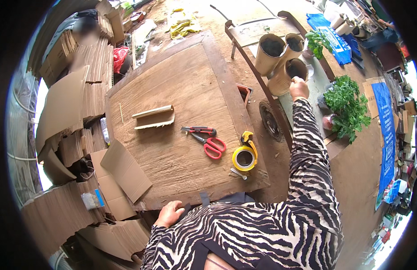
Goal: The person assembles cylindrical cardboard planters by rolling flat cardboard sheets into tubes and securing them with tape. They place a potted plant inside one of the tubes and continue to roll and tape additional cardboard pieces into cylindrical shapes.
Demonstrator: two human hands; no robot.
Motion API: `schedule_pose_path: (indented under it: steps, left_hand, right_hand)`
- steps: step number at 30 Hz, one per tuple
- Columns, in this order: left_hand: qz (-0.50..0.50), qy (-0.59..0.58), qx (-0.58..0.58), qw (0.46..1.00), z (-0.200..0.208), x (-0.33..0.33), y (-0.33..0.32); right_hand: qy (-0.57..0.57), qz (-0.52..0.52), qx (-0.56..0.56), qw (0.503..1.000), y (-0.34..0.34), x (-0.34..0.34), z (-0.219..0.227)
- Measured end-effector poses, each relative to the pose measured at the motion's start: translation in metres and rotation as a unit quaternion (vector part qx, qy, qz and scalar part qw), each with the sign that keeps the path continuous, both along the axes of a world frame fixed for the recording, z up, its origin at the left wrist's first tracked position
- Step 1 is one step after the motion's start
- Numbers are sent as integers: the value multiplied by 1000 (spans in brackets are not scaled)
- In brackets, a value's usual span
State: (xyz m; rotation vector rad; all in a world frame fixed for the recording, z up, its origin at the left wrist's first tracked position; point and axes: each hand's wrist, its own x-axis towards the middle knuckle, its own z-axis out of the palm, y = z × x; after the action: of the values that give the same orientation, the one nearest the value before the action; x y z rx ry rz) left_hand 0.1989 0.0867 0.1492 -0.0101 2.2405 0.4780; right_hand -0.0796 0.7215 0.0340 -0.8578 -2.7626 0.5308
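Note:
Out at the far right, my right hand [299,88] is closed on the near rim of a corrugated cardboard-wrapped pot [279,83] with a dark inside. Two similar pots, a left one [266,58] and a back one [295,42], stand beside it on a cart [287,101]. Low at the near edge of the wooden table [186,166], my left hand [169,213] has its fingers curled together beside dark cloth; whatever they may hold is hidden. Midway on the tabletop lies a folded strip of corrugated cardboard [154,119].
Red-handled scissors [213,146], a utility knife [200,131] and a yellow tape dispenser [245,155] lie on the table's right half. Cardboard stacks [93,96] crowd the left side. Leafy green plants [348,108] stand right of the cart. A blue sheet [386,130] lies farther right.

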Motion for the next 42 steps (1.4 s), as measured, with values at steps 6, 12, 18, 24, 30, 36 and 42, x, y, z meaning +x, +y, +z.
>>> schedule_pose_path:
  steps: [6,12,18,24,30,36,42]
  left_hand:
    - [-18,-2,29,999,-9,15,3]
    - [54,29,51,997,-21,34,-21]
    - [249,43,102,962,-90,58,-102]
    - [610,146,183,757,-202,64,-227]
    - [849,76,393,345,-278,52,-319]
    - [918,58,309,243,-270,5,-314]
    - [864,129,343,345,-250,-1,-313]
  right_hand:
    - [52,194,164,966,5,-32,-58]
    - [119,182,53,975,-41,15,-34]
    - [110,267,-300,909,-176,145,-55]
    - [-126,391,-265,872,-326,262,-24]
    - [-395,473,-166,770,-442,294,40]
    - [-433,536,-52,723,-515,273,47]
    - [-292,554,-10,779,-548,199,8]
